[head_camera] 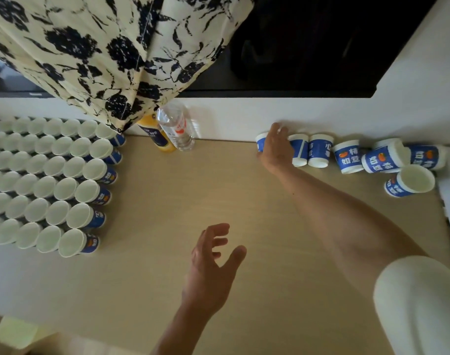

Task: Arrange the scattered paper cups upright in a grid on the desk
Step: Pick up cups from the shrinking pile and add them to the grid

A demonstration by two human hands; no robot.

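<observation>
desk (193, 201) seen from above by a head camera, pale wood, with a person's two bare hands over it. the right hand (276, 147) is stretched far forward to the wall, fingers curled over a blue and white paper cup (260, 144) and gripping it; the picture is a little blurred there, so which way up the cup stands cannot be told. just to the right of that hand, more loose cups (348, 156) trail along the wall, close together, at least one tipped on its side. the left hand (213, 254) hovers nearer the body, palm down, fingers spread and relaxed, holding nothing. well to the left of both hands stands the grid (52, 180), many rows of upright cups with white mouths open, packed rim to rim. between the grid and the right hand, against the wall, are a clear bottle (176, 129) and an orange bottle (154, 138), under the hem of a flowered curtain (103, 47). the step in hand looks like picking up the cup and carrying it across to the grid. to do it well, hold the cup lightly round its wall so the thin paper does not crush, lift it clear before swinging left so it does not knock the bottles, turn it mouth up on the way, and set it down beside the grid's nearest right-hand column, just touching its neighbour and in line with the row. the free left hand could steady the edge cups, since a nudge there might topple several.
</observation>
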